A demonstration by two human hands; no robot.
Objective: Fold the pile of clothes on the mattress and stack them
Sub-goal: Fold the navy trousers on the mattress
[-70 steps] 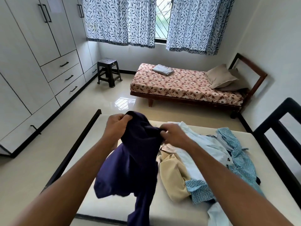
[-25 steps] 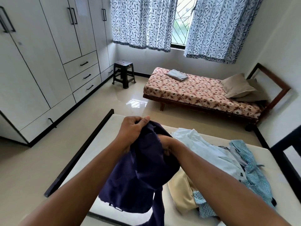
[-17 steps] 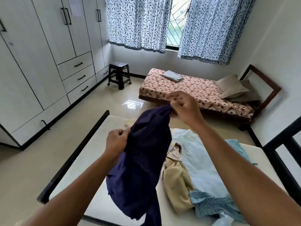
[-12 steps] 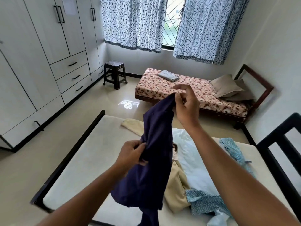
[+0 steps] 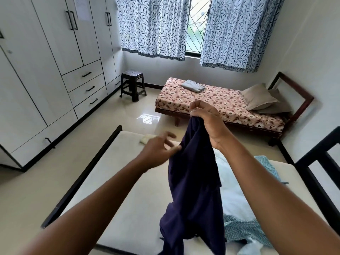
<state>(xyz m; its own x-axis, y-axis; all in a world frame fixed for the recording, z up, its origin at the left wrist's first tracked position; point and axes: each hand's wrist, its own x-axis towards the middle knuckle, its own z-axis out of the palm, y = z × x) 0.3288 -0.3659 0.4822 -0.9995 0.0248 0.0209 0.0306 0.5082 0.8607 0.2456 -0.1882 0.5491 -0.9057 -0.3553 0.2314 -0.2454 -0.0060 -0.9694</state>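
Up over the near mattress [image 5: 128, 181], a dark navy garment [image 5: 193, 181] is hanging in the air. It's pinched at its top edge by the right hand [image 5: 206, 118], fingers bunched tight round the fabric. It drops in a long crumpled column and the bottom end runs out of shot. The left hand [image 5: 158, 150] is just left of the fabric, a bit below the top, fingers loose and spread, holding nothing. It's pretty motion-blurred, so I can't tell if the fingertips are actually touching the cloth or just beside it. Behind the navy piece, on the right side of the mattress, is the rest of the pile: a white garment [image 5: 231, 190] and a teal zigzag-patterned one [image 5: 239, 229] tangled around it, both unfolded. A small cream cloth [image 5: 147, 139] lies on its own near the mattress's far edge. Across the shiny floor there's a single bed [image 5: 211, 100] with a floral sheet, with a folded grey cloth [image 5: 193, 85] on its left end and two beige pillows [image 5: 257, 96] at the right end. A dark plastic stool [image 5: 132, 84] stands by the white wardrobe [image 5: 46, 61] on the left wall. Blue leaf-print curtains [image 5: 152, 26] hang either side of the window [image 5: 196, 24].
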